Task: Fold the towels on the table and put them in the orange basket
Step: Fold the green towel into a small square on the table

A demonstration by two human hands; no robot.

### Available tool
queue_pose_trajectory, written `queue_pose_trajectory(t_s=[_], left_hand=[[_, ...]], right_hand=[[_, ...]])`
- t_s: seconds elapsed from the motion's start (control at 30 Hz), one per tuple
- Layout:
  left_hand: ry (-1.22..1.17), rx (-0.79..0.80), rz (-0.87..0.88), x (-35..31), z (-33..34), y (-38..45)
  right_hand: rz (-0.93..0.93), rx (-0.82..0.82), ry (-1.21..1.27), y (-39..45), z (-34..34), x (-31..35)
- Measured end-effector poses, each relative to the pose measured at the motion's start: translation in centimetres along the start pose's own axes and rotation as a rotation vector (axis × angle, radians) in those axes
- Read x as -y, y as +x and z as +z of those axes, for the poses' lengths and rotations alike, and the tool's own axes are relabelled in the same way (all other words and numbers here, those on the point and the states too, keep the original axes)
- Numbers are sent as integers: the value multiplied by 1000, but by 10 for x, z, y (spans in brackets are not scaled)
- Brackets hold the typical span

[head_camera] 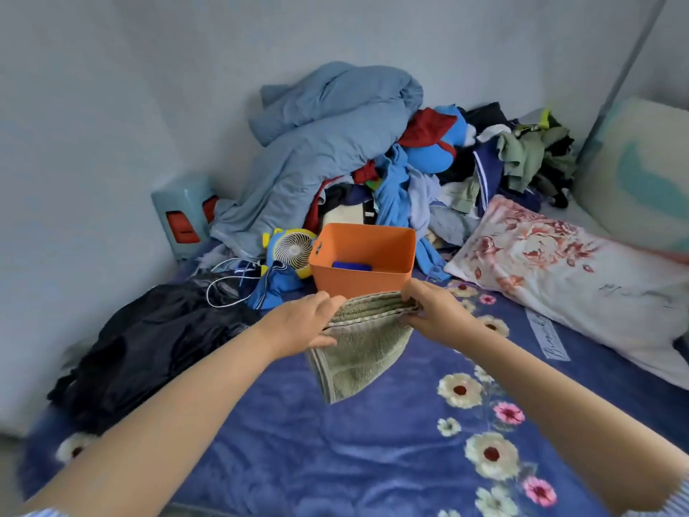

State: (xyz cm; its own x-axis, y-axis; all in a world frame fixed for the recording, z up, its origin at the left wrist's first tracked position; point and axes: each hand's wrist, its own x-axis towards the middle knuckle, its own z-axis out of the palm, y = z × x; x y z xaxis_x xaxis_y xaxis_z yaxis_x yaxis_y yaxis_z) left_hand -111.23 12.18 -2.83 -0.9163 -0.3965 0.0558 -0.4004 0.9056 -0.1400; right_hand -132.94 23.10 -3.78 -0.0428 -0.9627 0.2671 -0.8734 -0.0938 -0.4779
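Head view of a bed covered by a dark blue blanket printed with cream and pink flowers, on which the work was carried out. A folded olive-green terry towel was held above the blanket between both hands, its stacked upper edges level and its lower part hanging down toward the blanket. The left hand gripped the towel's upper left end, fingers curled over the top edge and thumb underneath against the cloth. The right hand pinched the upper right corner, fingers over the folded layers; both forearms reached in from the bottom corners of the view. The towel was just in front of an orange rectangular plastic basket with a slot handle in its left wall, and the top edge of the towel lay close to the basket's near wall, outside it. Inside the basket, on its floor, lay a folded dark blue cloth. Just left of the basket sat a small yellow and blue desk fan with a white grille, with white cords beside it. A heap of black clothing lay at the left, a large pile of mixed garments topped by a grey-blue quilt rose behind the basket, and a white pillow with a red floral print lay at the right.
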Motion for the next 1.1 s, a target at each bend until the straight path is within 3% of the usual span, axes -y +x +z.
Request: queue_pose_trajectory(t_s=[0.17,0.57,0.83,1.1], left_hand=[[-97,51,-113,57,14,20],[102,176,-177,182,33,204],[-31,217,-234,242,58,309],[-170,260,-230,287,124,410]], right_hand=[[22,72,14,59,14,-1],[142,121,-29,244,22,-109],[255,175,-62,342,32,-174],[397,193,-81,408,55,-250]])
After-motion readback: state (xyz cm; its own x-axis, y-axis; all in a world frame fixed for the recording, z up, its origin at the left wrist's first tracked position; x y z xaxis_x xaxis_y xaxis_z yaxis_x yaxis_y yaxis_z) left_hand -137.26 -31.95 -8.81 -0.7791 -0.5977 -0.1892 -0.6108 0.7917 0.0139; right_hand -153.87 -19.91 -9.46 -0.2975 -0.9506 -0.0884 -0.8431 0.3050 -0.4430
